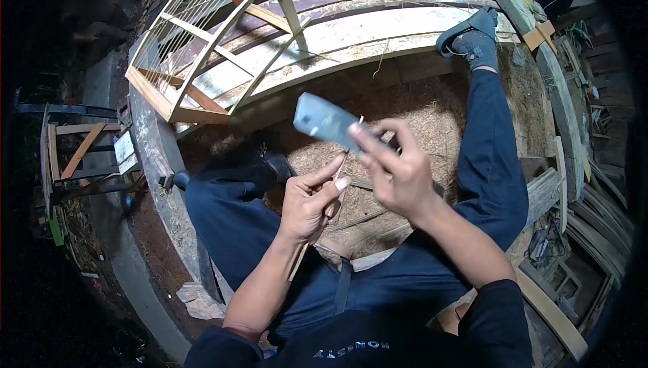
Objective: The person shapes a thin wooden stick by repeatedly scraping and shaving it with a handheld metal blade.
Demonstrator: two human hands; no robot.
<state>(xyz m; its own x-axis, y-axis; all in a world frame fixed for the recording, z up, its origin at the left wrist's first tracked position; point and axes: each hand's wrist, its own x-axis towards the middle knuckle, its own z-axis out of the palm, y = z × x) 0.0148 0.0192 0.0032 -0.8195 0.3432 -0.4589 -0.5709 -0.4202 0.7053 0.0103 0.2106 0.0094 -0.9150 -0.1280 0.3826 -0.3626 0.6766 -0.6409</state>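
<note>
My left hand is closed around a thin wooden stick. The stick slants up from my lap, past the fingertips, toward the blade. In my right hand is a wide, flat-bladed knife, slightly smeared by motion, its broad end pointing up and left. The blade is held just above my left fingertips, close to the stick's upper end. Whether blade and stick touch I cannot tell. The knife's handle is mostly hidden in the hand.
A curved wooden frame with thin bars rests on the bench planks at upper left. Shavings cover the ground between my legs. My right foot is against the bench. Wood strips lie at right; a wooden rack stands at left.
</note>
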